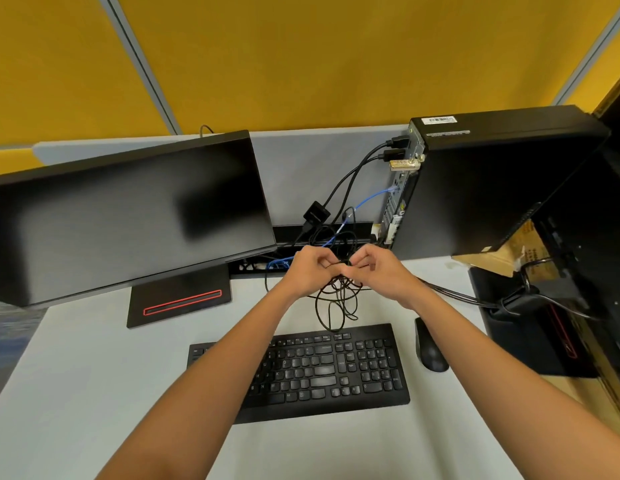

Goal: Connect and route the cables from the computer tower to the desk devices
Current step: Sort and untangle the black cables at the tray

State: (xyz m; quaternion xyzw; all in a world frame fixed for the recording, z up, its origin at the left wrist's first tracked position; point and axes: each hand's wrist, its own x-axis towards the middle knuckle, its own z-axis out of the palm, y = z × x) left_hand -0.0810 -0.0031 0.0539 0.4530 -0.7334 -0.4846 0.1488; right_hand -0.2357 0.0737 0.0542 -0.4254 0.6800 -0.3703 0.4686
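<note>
White table [94, 375], tower [509, 188] behind: left hand [308, 271] and right hand [378, 268] each pinch the limp, light, tangle-prone cable [336, 303]; best held near its bundled loops.

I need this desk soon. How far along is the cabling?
Done: several black plugs and a blue cable already sit in the tower back. In hand: the left hand and right hand both pinch a tangled black cable above the keyboard. Left: untangling that cable and tidying the loose run behind the monitor.
</note>
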